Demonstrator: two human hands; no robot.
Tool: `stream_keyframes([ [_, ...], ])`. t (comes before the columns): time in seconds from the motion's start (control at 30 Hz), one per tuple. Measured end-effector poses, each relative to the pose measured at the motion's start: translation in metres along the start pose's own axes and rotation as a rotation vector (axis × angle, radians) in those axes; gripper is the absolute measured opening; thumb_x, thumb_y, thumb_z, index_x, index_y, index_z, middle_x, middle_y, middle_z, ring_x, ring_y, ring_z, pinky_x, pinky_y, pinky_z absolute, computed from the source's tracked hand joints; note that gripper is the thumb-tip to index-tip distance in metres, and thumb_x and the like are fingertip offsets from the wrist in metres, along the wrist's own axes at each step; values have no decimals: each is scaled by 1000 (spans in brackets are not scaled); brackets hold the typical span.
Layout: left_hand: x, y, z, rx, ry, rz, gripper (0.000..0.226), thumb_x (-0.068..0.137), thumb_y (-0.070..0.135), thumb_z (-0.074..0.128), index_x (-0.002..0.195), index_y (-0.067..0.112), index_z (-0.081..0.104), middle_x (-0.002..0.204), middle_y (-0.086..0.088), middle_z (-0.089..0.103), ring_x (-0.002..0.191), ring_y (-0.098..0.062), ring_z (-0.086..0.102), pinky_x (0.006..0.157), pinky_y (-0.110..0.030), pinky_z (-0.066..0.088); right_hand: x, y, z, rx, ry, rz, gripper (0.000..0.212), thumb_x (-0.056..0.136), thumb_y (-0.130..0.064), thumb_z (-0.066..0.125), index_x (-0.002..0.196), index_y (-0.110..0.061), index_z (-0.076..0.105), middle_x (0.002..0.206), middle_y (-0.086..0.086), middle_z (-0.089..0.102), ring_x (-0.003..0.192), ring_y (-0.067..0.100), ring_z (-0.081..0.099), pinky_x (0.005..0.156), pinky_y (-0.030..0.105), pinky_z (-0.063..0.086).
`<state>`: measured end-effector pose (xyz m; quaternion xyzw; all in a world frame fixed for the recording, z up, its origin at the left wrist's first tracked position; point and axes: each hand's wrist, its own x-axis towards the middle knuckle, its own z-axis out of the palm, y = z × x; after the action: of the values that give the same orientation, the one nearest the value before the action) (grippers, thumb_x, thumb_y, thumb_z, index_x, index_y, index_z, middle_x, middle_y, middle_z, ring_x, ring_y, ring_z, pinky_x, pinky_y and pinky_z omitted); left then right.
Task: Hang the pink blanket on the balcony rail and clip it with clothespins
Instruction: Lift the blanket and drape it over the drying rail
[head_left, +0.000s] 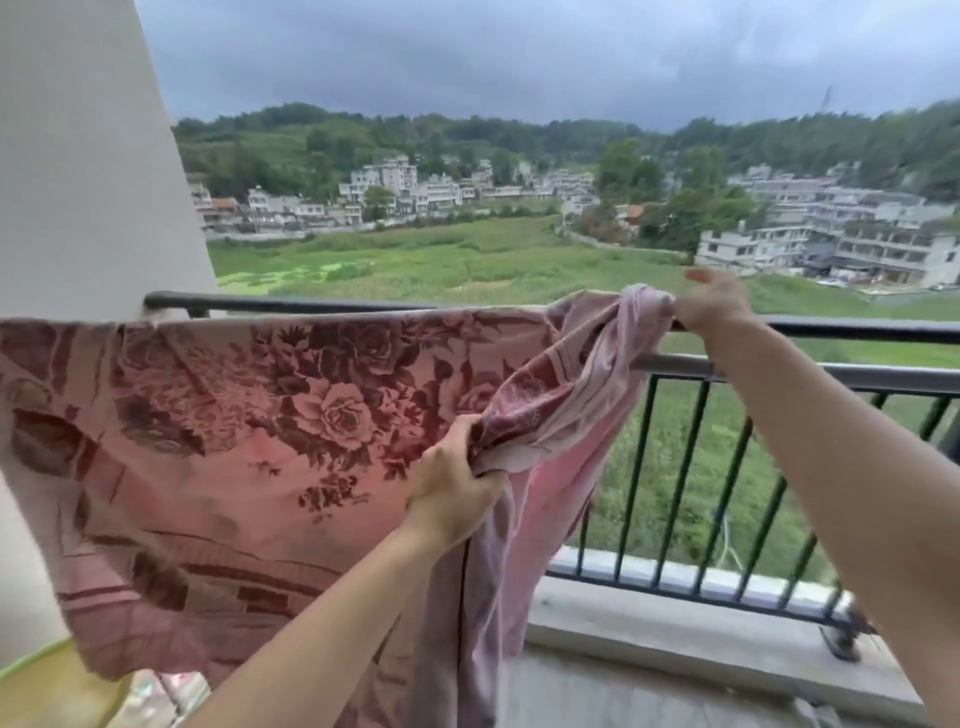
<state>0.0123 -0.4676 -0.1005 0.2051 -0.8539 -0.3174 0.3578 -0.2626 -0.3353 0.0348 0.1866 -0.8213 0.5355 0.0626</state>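
The pink blanket (249, 441) with a dark rose pattern hangs spread over the dark balcony rail (831, 328), covering its left stretch. Its right edge is bunched and twisted. My left hand (457, 483) grips that bunched edge low down, in front of the rail. My right hand (711, 304) holds the blanket's top corner at the rail, fingers curled over the cloth, one finger lifted. No clothespins are in view.
A white pillar (88, 156) stands at the left end of the rail. Vertical bars (685, 467) and a concrete ledge (675, 629) run below on the right. A yellow-green basin edge (47, 686) shows at bottom left. Fields and houses lie beyond.
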Motion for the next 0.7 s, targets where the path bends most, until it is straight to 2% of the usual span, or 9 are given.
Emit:
stream_keyframes([
  [0.1,4,33,55,1,-34,-42,48,75,23,68,120,30,53,98,14,67,92,-12,64,80,-30,51,12,27,-56,-49,48,-83,38,95,-24,61,129,-8,61,125,12,65,102,22,61,99,31,49],
  [0.17,3,47,87,-12,-54,-68,47,76,34,71,119,28,53,103,10,68,95,-13,64,84,-30,52,12,46,-81,-176,-14,-112,38,98,-36,56,120,-7,67,119,12,68,104,27,64,90,31,49],
  [0.27,1,67,127,-33,-87,-98,50,78,40,72,124,25,56,115,7,68,106,-13,63,95,-31,50,3,79,-98,-389,-184,-153,54,98,-56,46,91,-9,72,80,8,67,65,20,56,62,28,45],
  [0.3,2,73,137,-33,-93,-110,49,80,42,70,125,23,58,116,6,68,108,-14,63,96,-32,49,0,87,-99,-440,-183,-198,56,97,-58,45,76,-11,67,69,5,61,58,17,50,60,28,43],
  [0.37,4,83,152,-40,-64,-115,42,85,44,65,119,20,62,112,5,69,106,-15,64,93,-31,50,1,102,-97,-493,-141,-324,55,97,-55,47,69,-10,62,68,0,61,63,16,53,68,34,50],
  [0.47,13,96,163,-57,95,-54,40,89,30,63,126,15,56,116,4,65,107,-9,59,93,-20,43,7,111,-91,-516,-122,-406,41,98,-48,48,74,-17,59,80,-1,61,76,17,56,78,39,55],
  [0.57,24,104,158,-212,277,10,42,87,-2,52,128,7,53,112,14,60,101,15,53,91,-4,37,15,110,-85,-565,-120,-452,30,98,-43,47,85,-20,61,91,1,61,85,19,57,79,39,54],
  [0.63,35,103,152,-274,355,37,39,81,-1,45,115,8,61,104,8,65,102,4,58,94,-20,45,20,105,-81,-519,-201,-516,25,99,-34,48,101,-18,66,102,3,67,86,17,58,80,37,54],
  [0.7,45,104,142,-334,432,39,23,76,2,42,83,10,62,76,13,62,73,1,56,71,-22,46,24,96,-74,-415,-372,-599,27,99,-23,50,121,-15,64,117,3,67,83,8,59,79,28,54],
])
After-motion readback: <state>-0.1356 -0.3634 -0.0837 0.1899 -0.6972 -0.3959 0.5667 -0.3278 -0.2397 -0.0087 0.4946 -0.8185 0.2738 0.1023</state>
